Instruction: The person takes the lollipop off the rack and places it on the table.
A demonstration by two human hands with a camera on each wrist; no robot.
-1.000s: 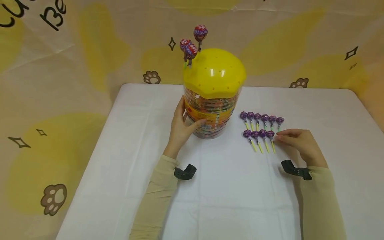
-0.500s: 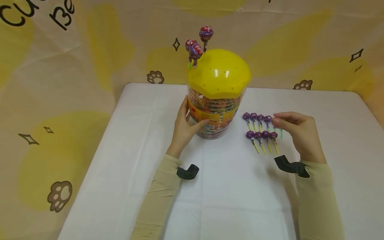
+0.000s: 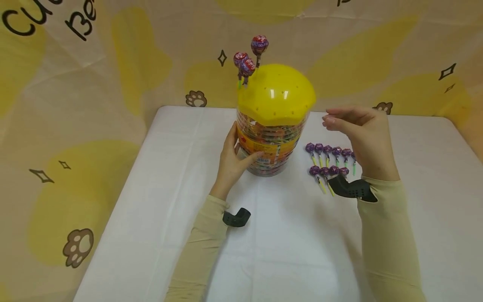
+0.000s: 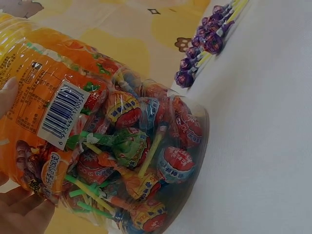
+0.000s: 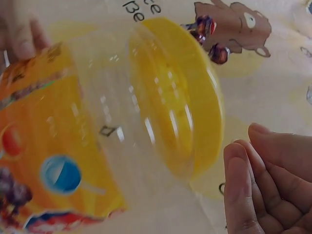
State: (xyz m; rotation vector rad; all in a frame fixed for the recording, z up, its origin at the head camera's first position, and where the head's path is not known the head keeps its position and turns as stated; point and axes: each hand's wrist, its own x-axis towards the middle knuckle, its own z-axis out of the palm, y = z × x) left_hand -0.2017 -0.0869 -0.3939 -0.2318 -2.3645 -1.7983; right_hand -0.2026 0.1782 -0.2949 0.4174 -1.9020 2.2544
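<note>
A clear plastic jar full of wrapped lollipops stands on the table under a yellow perforated lid. Three red-purple lollipops stick up from the lid's far left edge. My left hand grips the jar's left side, thumb on the label; in the left wrist view the jar fills the frame. My right hand hovers in the air just right of the lid, fingers straight and together, holding nothing. Below it, purple lollipops lie in two rows on the table.
A white cloth covers the table, with bare room to the left and in front. A yellow patterned backdrop hangs close behind. Black camera mounts sit on both wrists.
My right hand rose from the lollipop rows on the table to beside the lid, still holding nothing. The left hand and the jar stayed where they were.
</note>
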